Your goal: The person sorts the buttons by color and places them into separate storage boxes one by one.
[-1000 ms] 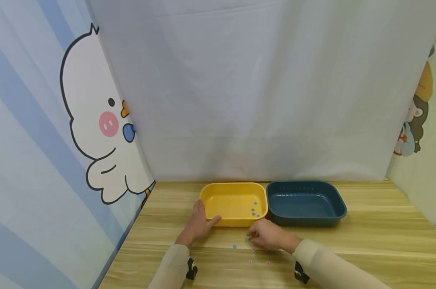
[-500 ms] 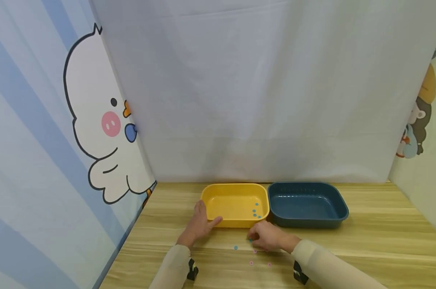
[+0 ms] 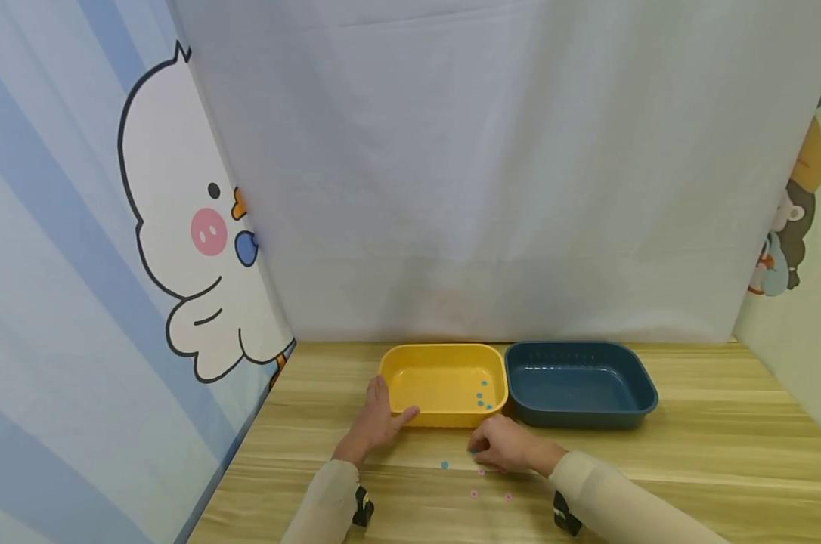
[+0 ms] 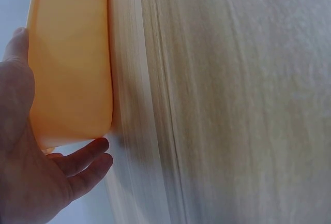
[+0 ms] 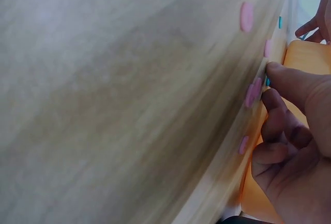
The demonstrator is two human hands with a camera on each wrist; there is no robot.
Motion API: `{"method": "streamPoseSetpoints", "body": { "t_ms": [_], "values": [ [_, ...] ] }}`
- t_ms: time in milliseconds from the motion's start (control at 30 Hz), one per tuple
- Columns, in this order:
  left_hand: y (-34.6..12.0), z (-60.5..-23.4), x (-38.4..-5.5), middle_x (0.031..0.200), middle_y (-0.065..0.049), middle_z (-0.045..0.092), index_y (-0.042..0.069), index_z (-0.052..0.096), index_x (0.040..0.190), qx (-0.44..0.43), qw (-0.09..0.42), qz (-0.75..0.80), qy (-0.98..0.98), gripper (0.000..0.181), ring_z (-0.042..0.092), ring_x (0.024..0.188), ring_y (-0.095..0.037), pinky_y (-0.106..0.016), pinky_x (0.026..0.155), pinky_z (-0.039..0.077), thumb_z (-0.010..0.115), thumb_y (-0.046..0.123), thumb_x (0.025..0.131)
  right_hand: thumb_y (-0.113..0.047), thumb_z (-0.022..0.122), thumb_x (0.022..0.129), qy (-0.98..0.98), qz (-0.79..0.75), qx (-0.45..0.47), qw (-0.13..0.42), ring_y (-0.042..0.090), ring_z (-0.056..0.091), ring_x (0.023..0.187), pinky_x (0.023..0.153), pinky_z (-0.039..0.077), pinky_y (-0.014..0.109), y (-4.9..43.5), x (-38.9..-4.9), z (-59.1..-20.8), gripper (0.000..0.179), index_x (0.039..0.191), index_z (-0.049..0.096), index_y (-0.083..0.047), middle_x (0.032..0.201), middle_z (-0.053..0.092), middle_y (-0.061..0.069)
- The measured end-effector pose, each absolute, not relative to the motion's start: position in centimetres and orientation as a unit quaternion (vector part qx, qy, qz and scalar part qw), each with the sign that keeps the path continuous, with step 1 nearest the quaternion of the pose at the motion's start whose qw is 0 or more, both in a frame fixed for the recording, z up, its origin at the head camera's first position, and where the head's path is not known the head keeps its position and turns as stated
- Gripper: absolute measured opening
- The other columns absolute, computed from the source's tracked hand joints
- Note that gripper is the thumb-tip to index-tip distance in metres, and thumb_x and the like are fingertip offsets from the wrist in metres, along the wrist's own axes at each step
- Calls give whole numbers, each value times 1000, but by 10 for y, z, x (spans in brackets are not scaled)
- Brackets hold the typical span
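In the head view my left hand (image 3: 376,421) lies at the near left corner of the yellow tray (image 3: 444,414), thumb along the front rim and fingers against the left end. The left wrist view shows its extended fingers touching the tray's corner (image 4: 77,79). My right hand (image 3: 504,443) is low at the table before the tray's right end. Its thumb and index fingertip pinch a small blue button (image 5: 268,82). Another blue button (image 3: 444,465) lies to the left, and several pink buttons (image 3: 474,494) lie nearby. Several blue buttons (image 3: 480,396) sit inside the tray's right side.
A dark blue tray (image 3: 580,417) stands right beside the yellow one. Both are on a wood-grain table (image 3: 710,438), close to a pale hanging cloth (image 3: 506,189) at the back. A printed cartoon curtain (image 3: 77,302) borders the left side.
Both hands keep nearly the same places, the right one staying low by the blue button. The whole head view has shifted slightly.
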State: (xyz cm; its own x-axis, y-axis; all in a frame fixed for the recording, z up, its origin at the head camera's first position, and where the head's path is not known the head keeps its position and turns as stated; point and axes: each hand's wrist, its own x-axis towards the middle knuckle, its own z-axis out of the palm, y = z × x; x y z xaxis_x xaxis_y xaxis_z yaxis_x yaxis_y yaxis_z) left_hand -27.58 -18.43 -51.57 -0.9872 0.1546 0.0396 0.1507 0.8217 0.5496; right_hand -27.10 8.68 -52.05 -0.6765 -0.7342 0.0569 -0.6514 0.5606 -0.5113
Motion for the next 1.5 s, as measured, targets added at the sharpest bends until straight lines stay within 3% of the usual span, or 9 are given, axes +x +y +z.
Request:
{"method": "streamPoseSetpoints", "body": {
  "t_ms": [400, 933, 1333, 1500],
  "values": [
    [-182, -515, -277, 150, -31, 4, -12, 4, 146, 77, 4, 284, 956, 98, 33, 128, -47, -50, 102, 33, 54, 51, 91, -6, 71, 82, 873, -298, -368, 115, -1, 50, 47, 55, 46, 19, 90, -271, -522, 6, 86, 74, -8, 67, 57, -13],
    [-181, -514, -277, 150, -32, 4, -12, 3, 146, 76, 0, 294, 953, 99, 34, 129, -45, -49, 103, 32, 55, 51, 91, -4, 70, 82, 871, -328, -335, 145, 4, 51, 45, 48, 47, 22, 90, -270, -518, 5, 85, 73, -7, 63, 58, -10],
    [-181, -512, -275, 151, -31, 5, -12, 3, 146, 67, 4, 292, 954, 97, 37, 126, -45, -50, 101, 35, 55, 49, 91, 2, 69, 76, 858, -351, -351, 132, 2, 48, 40, 42, 44, 21, 91, -268, -516, 15, 71, 65, -12, 57, 56, -9],
    [-183, -513, -274, 150, -32, 6, -13, 3, 145, 72, -1, 293, 953, 98, 35, 127, -47, -50, 102, 33, 55, 50, 91, -1, 68, 82, 846, -375, -352, 140, 7, 52, 41, 41, 45, 23, 91, -267, -511, 13, 74, 65, -11, 61, 59, -5]
  ]
}}
